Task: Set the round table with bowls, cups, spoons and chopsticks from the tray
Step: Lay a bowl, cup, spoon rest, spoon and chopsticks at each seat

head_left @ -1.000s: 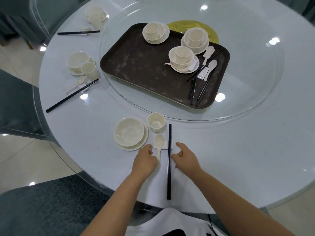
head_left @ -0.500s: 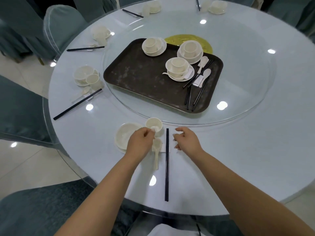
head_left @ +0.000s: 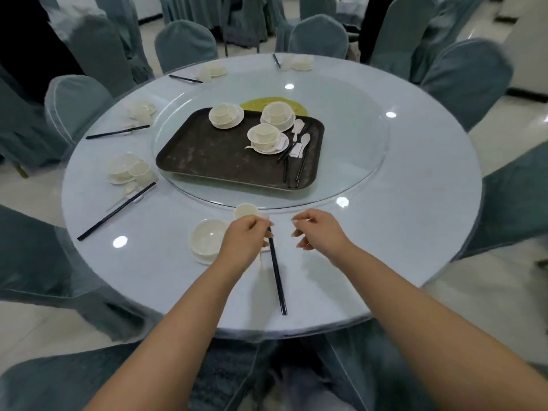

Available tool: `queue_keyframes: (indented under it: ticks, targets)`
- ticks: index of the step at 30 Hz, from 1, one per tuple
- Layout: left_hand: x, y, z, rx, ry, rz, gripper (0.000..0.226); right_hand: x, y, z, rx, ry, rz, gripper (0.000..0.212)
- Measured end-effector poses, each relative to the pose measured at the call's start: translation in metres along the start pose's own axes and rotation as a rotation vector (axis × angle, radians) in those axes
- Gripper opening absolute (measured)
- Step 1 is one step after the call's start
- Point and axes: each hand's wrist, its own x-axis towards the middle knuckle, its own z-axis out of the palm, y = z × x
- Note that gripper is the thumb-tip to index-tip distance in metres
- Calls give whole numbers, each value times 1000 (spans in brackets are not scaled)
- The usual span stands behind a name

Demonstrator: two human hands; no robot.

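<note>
A brown tray [head_left: 213, 155] lies on the glass turntable [head_left: 355, 161] of the round table [head_left: 400, 232]. On the tray stand three white bowl-and-cup stacks [head_left: 264, 136], with spoons [head_left: 298, 127] and black chopsticks [head_left: 299, 170] beside them. At the near edge sit a white bowl [head_left: 207, 240], a cup [head_left: 244, 211] and a pair of chopsticks [head_left: 277, 280]. My left hand [head_left: 243, 241] hovers with loosely curled fingers over the chopsticks' top end and hides the spoon. To the right of the chopsticks, my right hand [head_left: 320, 232] is loosely curled and holds nothing.
Laid place settings ring the table: two at the left [head_left: 127, 170] [head_left: 142, 109] and two at the far side [head_left: 212, 71] [head_left: 301, 63]. Blue-grey covered chairs [head_left: 465, 81] surround the table. A yellow mat [head_left: 267, 103] shows behind the tray.
Both hands have lifted off the spoon and chopsticks and moved forward and apart. The view has tilted up, showing the far side of the table and the chairs.
</note>
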Motion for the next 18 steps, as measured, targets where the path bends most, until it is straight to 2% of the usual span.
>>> queue_keyframes:
  ticks: [10,18]
  targets:
    - [-77,20,39,2,-167,52,29,-115,16,-51,14,118,-11,16]
    - [-123,36,103,6,-253,79,29,-160,51,-121,29,212,-2,12]
